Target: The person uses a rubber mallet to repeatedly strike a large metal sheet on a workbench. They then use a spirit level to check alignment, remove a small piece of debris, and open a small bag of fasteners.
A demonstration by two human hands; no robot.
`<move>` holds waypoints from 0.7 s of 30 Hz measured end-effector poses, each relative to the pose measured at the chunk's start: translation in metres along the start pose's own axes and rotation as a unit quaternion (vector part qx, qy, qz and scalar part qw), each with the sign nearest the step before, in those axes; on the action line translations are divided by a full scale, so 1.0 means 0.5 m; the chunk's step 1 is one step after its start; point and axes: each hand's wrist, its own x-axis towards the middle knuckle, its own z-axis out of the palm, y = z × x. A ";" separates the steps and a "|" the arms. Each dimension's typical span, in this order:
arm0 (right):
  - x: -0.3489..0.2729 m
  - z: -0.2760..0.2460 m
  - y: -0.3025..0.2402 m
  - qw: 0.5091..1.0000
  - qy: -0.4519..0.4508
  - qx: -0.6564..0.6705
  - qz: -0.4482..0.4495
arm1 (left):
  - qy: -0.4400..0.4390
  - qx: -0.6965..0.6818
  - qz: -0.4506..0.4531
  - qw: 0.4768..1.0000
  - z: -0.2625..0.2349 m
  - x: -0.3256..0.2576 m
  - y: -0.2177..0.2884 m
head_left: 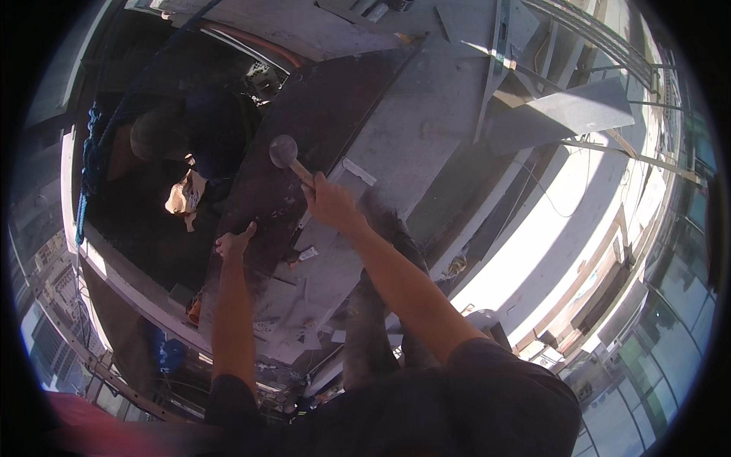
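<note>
Dark board, grey floor, blue rope

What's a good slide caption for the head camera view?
Right hand gripping a round-headed mallet, left hand by the edge of a dark board.

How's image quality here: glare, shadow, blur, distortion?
Head view: sunlight washes out the pale ledge at right; head view: the recess at left sinks into deep shadow; head view: the mallet in the right grip stays readable; head view: the red shape at lower left is blurred; head view: the glass facade bends along the rim.
</note>
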 end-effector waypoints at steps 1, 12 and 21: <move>0.004 -0.016 0.011 1.000 -0.003 0.010 0.001 | -0.002 -0.005 0.002 1.000 0.001 -0.010 0.012; -0.180 -0.292 0.255 0.989 0.081 0.029 0.124 | -0.026 -0.052 -0.057 0.997 -0.058 -0.083 0.041; 0.157 -0.409 0.669 0.952 0.085 -0.077 0.285 | 0.033 -0.056 -0.055 0.996 0.000 -0.036 0.019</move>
